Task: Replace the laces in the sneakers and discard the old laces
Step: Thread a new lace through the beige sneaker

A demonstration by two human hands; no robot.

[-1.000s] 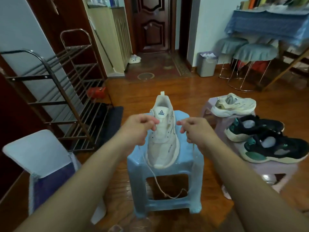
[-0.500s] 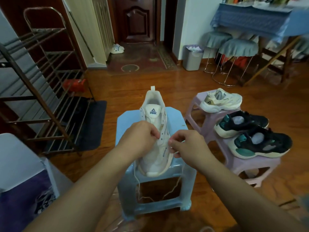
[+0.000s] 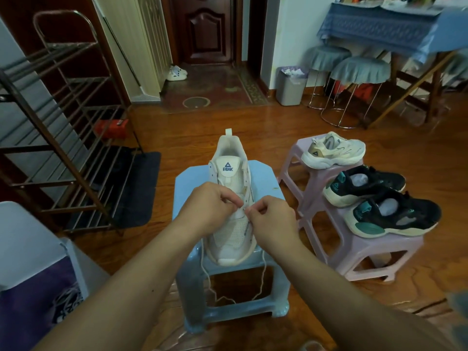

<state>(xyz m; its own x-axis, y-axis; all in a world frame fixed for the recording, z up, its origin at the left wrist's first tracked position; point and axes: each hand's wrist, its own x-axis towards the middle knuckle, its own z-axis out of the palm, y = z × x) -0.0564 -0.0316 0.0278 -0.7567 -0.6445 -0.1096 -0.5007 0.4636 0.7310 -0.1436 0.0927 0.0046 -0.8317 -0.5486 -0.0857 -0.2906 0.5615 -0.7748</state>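
A blue stool [image 3: 263, 178] on the wooden floor [image 3: 192, 138] carries a white sneaker [image 3: 229, 231], its toe overhanging the near edge.

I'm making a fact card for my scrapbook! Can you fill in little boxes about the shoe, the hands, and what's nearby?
shoe: white sneaker, toe toward the person
sits on: blue stool
left hand: pinches the lace over the sneaker's middle
right hand: pinches the lace too
lace ends: hang down over the stool's front
nearby: cream sneaker and two black sneakers on pink stools
bin: grey bin by the wall

Hands [image 3: 211, 211] closer together, mid-shoe [image 3: 231, 211].
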